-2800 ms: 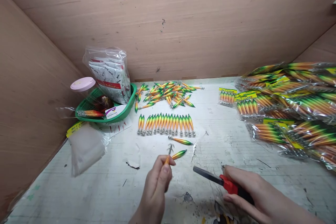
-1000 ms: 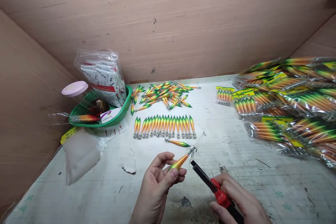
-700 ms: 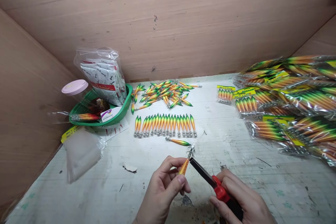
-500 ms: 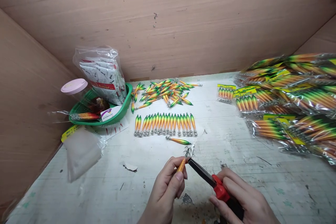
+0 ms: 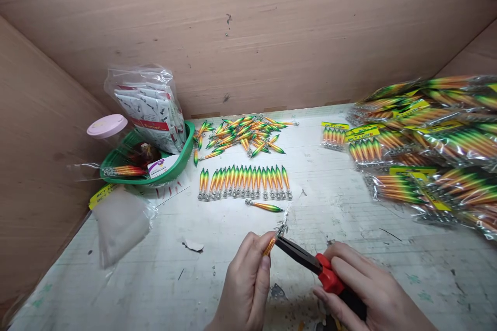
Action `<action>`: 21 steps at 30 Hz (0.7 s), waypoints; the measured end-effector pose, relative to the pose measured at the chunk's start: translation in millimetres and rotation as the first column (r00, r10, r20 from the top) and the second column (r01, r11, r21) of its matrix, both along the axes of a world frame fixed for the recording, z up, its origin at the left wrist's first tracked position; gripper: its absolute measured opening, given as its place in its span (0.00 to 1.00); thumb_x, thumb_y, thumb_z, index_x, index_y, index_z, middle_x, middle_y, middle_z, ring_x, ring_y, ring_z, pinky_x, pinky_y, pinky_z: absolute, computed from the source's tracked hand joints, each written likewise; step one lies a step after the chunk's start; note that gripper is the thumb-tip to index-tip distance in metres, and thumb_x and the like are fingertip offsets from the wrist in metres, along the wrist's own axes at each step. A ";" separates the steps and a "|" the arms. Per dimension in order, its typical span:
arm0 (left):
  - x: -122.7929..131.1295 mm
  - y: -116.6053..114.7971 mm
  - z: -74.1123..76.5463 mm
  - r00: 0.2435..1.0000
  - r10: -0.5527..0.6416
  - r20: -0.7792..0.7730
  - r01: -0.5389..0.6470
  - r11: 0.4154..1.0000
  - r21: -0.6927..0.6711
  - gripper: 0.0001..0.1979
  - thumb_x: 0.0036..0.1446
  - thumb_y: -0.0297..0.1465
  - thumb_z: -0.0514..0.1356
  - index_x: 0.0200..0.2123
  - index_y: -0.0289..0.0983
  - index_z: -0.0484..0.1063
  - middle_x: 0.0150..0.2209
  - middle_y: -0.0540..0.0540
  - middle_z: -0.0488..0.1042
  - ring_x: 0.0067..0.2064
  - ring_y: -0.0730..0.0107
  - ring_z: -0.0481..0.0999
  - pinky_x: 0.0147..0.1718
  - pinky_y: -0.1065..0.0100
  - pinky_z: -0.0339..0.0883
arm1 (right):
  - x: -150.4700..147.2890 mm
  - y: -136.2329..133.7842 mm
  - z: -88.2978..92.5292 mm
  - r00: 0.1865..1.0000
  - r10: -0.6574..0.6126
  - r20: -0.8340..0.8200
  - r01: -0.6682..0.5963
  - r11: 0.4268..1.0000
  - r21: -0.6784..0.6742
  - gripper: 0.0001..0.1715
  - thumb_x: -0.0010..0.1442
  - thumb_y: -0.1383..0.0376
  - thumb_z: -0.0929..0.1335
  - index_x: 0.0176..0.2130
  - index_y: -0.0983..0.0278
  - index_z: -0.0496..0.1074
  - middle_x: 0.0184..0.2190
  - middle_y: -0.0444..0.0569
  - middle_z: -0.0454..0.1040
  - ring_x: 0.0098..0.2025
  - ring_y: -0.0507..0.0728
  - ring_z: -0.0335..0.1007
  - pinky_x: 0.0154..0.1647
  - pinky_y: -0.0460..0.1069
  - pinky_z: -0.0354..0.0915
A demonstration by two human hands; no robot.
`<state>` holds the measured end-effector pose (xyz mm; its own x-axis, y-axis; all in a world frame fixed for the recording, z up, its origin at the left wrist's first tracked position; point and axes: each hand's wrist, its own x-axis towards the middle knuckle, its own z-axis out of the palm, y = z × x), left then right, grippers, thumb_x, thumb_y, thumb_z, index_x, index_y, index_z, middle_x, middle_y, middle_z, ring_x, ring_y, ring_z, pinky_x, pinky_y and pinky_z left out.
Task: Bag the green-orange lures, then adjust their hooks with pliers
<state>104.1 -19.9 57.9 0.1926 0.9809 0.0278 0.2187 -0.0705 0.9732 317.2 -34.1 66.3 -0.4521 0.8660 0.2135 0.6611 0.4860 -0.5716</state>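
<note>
My left hand [image 5: 248, 274] pinches an orange fishing lure [image 5: 269, 246] between thumb and fingers, its hooked metal end pointing away from me. In my right hand [image 5: 365, 284] are red-and-black pliers [image 5: 306, 258], their jaw tips at the hook end of that lure. Whether the jaws grip the metal I cannot tell. Most of the lure's body is hidden in my left hand. Just beyond lies a single green-and-orange lure [image 5: 266, 207] on its side. Behind it a row of similar lures [image 5: 244, 182] lies side by side, hooks toward me.
A loose pile of lures [image 5: 240, 137] lies at the back. On the left stand a green basket [image 5: 171, 178] holding packets, a pink-lidded jar [image 5: 106, 126] and clear bags [image 5: 122, 227]. Packaged lures [image 5: 458, 150] are heaped on the right. A white scrap [image 5: 193, 246] lies left of my hands.
My left hand has turned the lure slightly, so less of its body shows. The pliers have shifted a little down and right, with their tips still at the hook end.
</note>
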 end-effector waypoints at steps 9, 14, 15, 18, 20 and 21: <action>2.1 -6.1 -18.2 0.986 0.069 -0.151 -0.022 0.955 0.296 0.21 0.66 0.26 0.45 0.58 0.42 0.65 0.35 0.43 0.70 0.32 0.68 0.69 0.32 0.69 0.63 | 1.5 8.5 1.3 0.996 0.080 0.033 -0.081 0.996 0.032 0.09 0.63 0.69 0.63 0.30 0.61 0.61 0.26 0.45 0.66 0.27 0.52 0.67 0.25 0.44 0.64; 2.2 -12.5 -21.8 0.997 0.051 -0.050 -0.044 0.991 0.124 0.19 0.67 0.35 0.45 0.53 0.38 0.70 0.32 0.43 0.67 0.33 0.66 0.68 0.32 0.68 0.64 | -1.2 11.5 4.2 0.992 0.114 -0.058 -0.116 0.993 -0.021 0.11 0.63 0.68 0.64 0.28 0.62 0.60 0.24 0.43 0.66 0.25 0.50 0.65 0.23 0.42 0.62; 3.2 -14.4 -22.5 0.997 0.068 -0.028 -0.066 0.995 0.076 0.19 0.67 0.36 0.45 0.52 0.38 0.70 0.34 0.41 0.68 0.36 0.65 0.69 0.34 0.68 0.65 | -1.7 11.5 4.1 0.991 0.113 -0.072 -0.115 0.993 -0.029 0.11 0.64 0.67 0.64 0.28 0.62 0.60 0.24 0.43 0.66 0.24 0.49 0.65 0.23 0.42 0.61; 5.1 -16.6 -23.7 0.997 0.063 0.034 -0.062 0.997 -0.052 0.21 0.67 0.41 0.45 0.51 0.36 0.70 0.38 0.40 0.70 0.40 0.63 0.70 0.39 0.66 0.65 | -0.3 10.3 0.4 0.991 0.097 -0.092 -0.103 0.993 -0.059 0.12 0.64 0.66 0.64 0.28 0.62 0.60 0.23 0.42 0.66 0.24 0.48 0.65 0.23 0.41 0.61; 3.0 -11.4 -23.3 0.999 0.010 0.052 -0.003 0.993 -0.120 0.21 0.67 0.41 0.45 0.51 0.36 0.70 0.35 0.43 0.69 0.36 0.65 0.68 0.37 0.67 0.64 | 3.3 8.2 -6.3 0.993 0.074 -0.095 -0.081 0.994 -0.074 0.13 0.64 0.66 0.64 0.28 0.61 0.60 0.23 0.42 0.66 0.24 0.49 0.66 0.23 0.41 0.62; 0.8 -5.8 -22.5 0.999 -0.006 0.048 0.014 0.988 -0.151 0.20 0.66 0.41 0.46 0.51 0.37 0.69 0.33 0.45 0.68 0.34 0.66 0.68 0.36 0.67 0.63 | 5.4 6.8 -11.0 0.994 0.055 -0.091 -0.062 0.995 -0.072 0.12 0.64 0.66 0.64 0.28 0.61 0.60 0.24 0.43 0.66 0.24 0.49 0.66 0.24 0.41 0.63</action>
